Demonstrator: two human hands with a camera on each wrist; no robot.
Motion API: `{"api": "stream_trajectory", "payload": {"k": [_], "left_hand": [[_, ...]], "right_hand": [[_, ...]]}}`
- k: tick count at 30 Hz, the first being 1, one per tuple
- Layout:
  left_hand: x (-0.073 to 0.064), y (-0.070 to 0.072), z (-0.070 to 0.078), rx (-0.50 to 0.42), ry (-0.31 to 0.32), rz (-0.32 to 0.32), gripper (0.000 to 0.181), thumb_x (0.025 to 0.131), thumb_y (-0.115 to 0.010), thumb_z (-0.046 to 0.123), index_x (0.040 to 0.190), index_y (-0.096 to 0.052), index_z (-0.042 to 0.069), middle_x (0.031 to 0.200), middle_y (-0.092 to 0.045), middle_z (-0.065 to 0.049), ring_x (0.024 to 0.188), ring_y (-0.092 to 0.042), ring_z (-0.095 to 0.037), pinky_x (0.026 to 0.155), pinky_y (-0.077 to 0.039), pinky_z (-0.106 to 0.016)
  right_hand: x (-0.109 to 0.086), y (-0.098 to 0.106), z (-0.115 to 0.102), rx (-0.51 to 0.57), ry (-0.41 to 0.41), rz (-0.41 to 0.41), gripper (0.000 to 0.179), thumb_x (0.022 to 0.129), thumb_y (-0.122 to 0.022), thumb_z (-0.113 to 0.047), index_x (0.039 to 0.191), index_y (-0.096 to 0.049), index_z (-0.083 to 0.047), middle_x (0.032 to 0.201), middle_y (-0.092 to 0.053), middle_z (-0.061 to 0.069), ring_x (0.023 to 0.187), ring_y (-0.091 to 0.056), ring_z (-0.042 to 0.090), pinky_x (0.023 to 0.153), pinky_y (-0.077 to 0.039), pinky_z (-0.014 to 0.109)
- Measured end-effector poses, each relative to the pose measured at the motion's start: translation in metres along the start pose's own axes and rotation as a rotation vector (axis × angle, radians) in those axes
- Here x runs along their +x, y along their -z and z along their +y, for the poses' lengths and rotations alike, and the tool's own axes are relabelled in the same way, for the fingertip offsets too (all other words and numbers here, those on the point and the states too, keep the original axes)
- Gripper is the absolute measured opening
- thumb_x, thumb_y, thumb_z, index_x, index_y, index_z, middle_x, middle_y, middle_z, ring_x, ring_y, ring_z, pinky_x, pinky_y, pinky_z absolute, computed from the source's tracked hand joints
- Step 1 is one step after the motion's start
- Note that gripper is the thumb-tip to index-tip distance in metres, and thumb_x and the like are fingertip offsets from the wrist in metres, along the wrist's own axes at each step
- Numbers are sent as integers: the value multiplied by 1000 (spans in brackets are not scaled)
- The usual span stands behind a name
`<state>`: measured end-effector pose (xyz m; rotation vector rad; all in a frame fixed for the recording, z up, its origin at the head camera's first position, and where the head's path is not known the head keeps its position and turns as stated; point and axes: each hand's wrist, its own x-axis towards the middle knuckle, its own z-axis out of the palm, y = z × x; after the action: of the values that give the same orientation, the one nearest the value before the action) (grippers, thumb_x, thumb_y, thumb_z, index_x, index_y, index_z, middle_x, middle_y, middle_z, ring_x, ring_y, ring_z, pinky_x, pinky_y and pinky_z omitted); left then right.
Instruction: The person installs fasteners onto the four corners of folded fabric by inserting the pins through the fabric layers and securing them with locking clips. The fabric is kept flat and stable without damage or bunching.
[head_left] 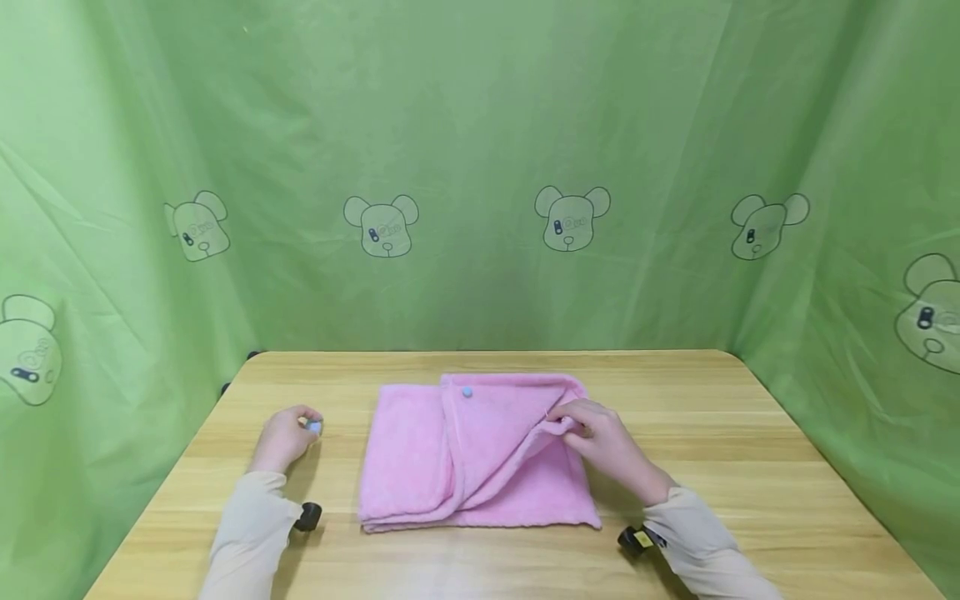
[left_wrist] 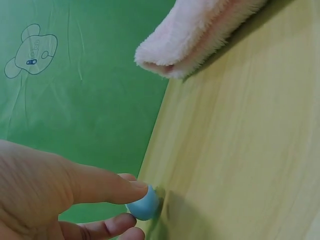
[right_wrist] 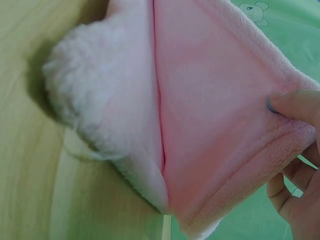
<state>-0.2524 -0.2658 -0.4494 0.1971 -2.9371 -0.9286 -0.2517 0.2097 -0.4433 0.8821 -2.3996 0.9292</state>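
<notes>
A folded pink plush cloth lies at the middle of the wooden table. At its right side my right hand pinches the raised edge of the top layer, opening a fold beneath. In the right wrist view the thumb presses on the lifted pink cloth, and a blue edge shows at its tip. To the left of the cloth, my left hand pinches a small light blue rounded piece between thumb and fingers, close over the table. A small blue round spot shows on the cloth's upper layer.
The wooden table has rounded far corners. Green curtains with bear-head prints hang behind it and along both sides. Black wrist devices sit at the left sleeve and the right sleeve.
</notes>
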Motion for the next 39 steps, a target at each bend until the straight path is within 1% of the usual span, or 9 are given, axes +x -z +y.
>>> {"api": "stream_trajectory", "payload": {"k": [3, 5, 10, 12, 15, 20, 28, 33, 39], "left_hand": [[1, -2, -2, 5, -3, 11, 32, 79, -69, 6, 111, -66, 2, 87, -66, -17, 72, -53, -24, 63, -38, -29], [2, -3, -3, 5, -3, 13, 32, 80, -70, 7, 111, -66, 3, 83, -65, -15, 72, -54, -24, 63, -39, -30], [2, -7, -5, 20, 3, 17, 31, 82, -70, 12, 111, -65, 4, 94, -68, -20, 86, -62, -29, 74, -47, -41], [1, -8, -4, 23, 7, 19, 30, 82, -70, 12, 111, -65, 4, 98, -69, -22, 90, -63, -31, 79, -48, -45], [0, -9, -1, 22, 14, 20, 29, 83, -70, 12, 110, -65, 4, 101, -69, -23, 92, -63, -33, 82, -48, -48], [-2, -10, 2, 21, 21, 20, 28, 85, -68, 14, 110, -65, 4, 102, -69, -23, 94, -63, -35, 84, -48, -50], [-2, -10, 4, 25, 15, 35, 28, 85, -68, 17, 110, -65, 5, 101, -70, -21, 92, -63, -33, 81, -49, -48], [-4, -6, 16, 14, -35, 40, 27, 90, -64, 17, 113, -63, 4, 110, -68, -24, 100, -64, -39, 88, -49, -53], [-7, 3, 41, -28, -83, 48, 31, 92, -63, 21, 118, -60, 3, 113, -67, -23, 103, -63, -38, 90, -48, -53]], "right_hand": [[0, 0, 0, -4, -5, -4, 27, 78, -75, 0, 99, -72, -16, 96, -72, -3, 91, -65, 11, 79, -58, 26], [0, 0, 0, -9, -8, -6, 27, 78, -75, 0, 99, -72, -16, 96, -72, -3, 91, -65, 11, 79, -58, 27], [0, 0, 1, -16, 0, -8, 26, 78, -74, 0, 98, -71, -16, 95, -72, -4, 90, -65, 11, 79, -58, 28], [-1, 0, 2, -18, 3, -7, 26, 78, -74, 0, 98, -71, -16, 95, -72, -4, 90, -65, 11, 79, -58, 28], [-1, 0, 2, -20, 7, -3, 26, 77, -75, 0, 98, -71, -16, 95, -72, -4, 89, -65, 12, 78, -58, 28], [-2, 0, 2, -16, 15, 10, 27, 77, -74, 1, 98, -72, -15, 95, -72, -2, 90, -66, 14, 79, -58, 28], [-2, -1, 4, -5, 35, 21, 28, 75, -75, 4, 97, -72, -14, 93, -72, -1, 88, -66, 16, 77, -58, 26], [-2, -1, 4, -5, 68, 30, 29, 74, -75, 6, 96, -72, -12, 93, -72, 1, 86, -67, 17, 75, -58, 25], [-1, -1, 5, -12, 96, 40, 29, 73, -75, 6, 96, -72, -11, 94, -72, 2, 87, -67, 17, 74, -58, 25]]}}
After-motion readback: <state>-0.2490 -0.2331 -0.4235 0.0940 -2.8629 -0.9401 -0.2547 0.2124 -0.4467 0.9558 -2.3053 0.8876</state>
